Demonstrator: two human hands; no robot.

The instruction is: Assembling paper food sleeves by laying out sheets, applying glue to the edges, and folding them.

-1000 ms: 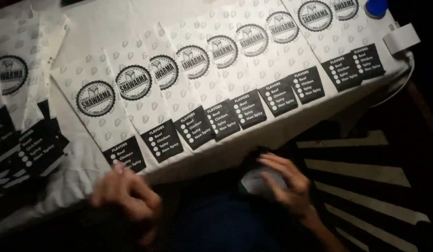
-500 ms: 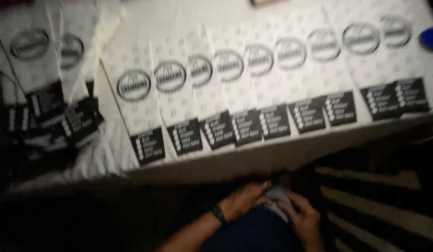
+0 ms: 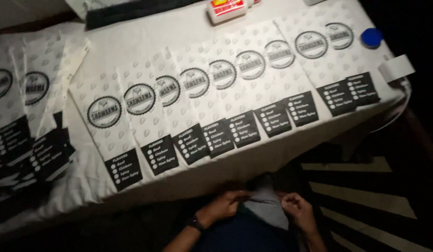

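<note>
**Both hands pinch a grey cloth below the tabletop's near edge**

The left hand (image 3: 228, 205) and right hand (image 3: 298, 211) sit low, beneath the tabletop's (image 3: 146, 28) near edge, fingers pressed together on either side of a grey cloth (image 3: 268, 207). Above, a fanned row of printed paper bags (image 3: 202, 107) runs across the tabletop; a blue cap (image 3: 371, 37) lies near its far right corner.

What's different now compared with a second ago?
The left hand came off the table edge down to the lap; both it and the right hand now pinch a grey cloth. The row of paper bags stayed put.
</note>
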